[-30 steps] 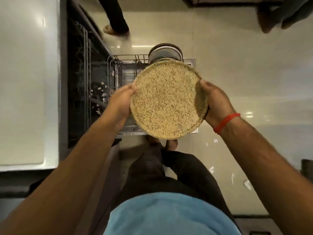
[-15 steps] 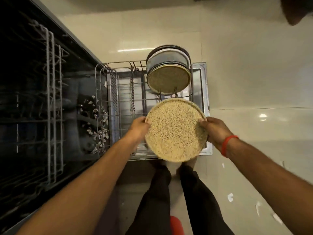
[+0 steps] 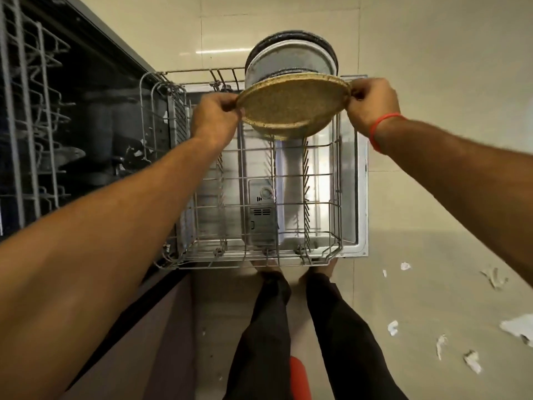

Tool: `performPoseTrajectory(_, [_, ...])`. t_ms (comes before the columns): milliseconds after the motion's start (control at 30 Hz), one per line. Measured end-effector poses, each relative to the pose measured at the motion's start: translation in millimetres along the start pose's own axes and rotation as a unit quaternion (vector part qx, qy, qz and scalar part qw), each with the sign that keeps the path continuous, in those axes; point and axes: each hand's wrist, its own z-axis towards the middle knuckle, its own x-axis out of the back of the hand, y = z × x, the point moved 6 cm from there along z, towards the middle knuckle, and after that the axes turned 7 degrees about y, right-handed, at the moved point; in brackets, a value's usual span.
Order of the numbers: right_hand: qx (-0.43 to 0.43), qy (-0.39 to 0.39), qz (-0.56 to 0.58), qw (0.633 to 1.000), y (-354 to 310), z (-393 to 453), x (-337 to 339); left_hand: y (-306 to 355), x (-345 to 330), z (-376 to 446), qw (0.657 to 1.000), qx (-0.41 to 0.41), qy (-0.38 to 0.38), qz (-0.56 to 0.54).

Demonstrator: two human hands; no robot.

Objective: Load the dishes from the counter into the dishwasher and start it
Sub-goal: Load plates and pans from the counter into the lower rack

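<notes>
A round, speckled tan plate [image 3: 291, 106] is held tilted over the far end of a pulled-out lower dishwasher rack of grey wire [image 3: 259, 203]. The plate's underside faces the camera and its lower edge dips among the rack's upright tines; whether it touches them cannot be told. The left hand [image 3: 215, 118] pinches the plate's left rim with curled fingers, and the right hand [image 3: 372, 103] pinches the right rim the same way, so both hands grip the plate. A red thread band [image 3: 380, 128] circles the right wrist.

Just behind the tan plate, other round plates [image 3: 288, 60] stand on edge in the rack: a pale grey one in front and a dark-rimmed one behind it. The rest of the rack holds no dishes, and the open stainless dishwasher door [image 3: 360, 197] shows beneath it, with a grey detergent compartment [image 3: 261, 217] near the middle.

To the left is the dark dishwasher interior [image 3: 95, 125], with an upper wire rack [image 3: 31, 111] at the frame's far left. The floor is glossy beige tile [image 3: 432, 67], with torn white paper scraps [image 3: 473, 362] scattered at the right. The person's legs in black trousers [image 3: 288, 342] stand at the near end of the rack.
</notes>
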Motion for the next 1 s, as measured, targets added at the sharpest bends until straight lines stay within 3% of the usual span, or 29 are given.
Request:
performPoseTrajectory(567, [-0.01, -0.039, -0.047, 0.998, 24.3, 26.7, -30.7, -12.2, -31.9, 36.2, 0.999, 0.001, 0.007, 0.049])
performPoseTrajectory(767, [-0.018, -0.024, -0.067, 0.997, 21.1, 41.0, -36.9, -18.0, -36.7, 43.5, 0.998, 0.004, -0.007, 0.066])
performPoseTrajectory(1000, [-0.022, -0.065, -0.103, 0.992, 28.1, 35.1, -51.7, -35.8, -48.6, 49.4, 0.993, 0.006, -0.051, 0.106])
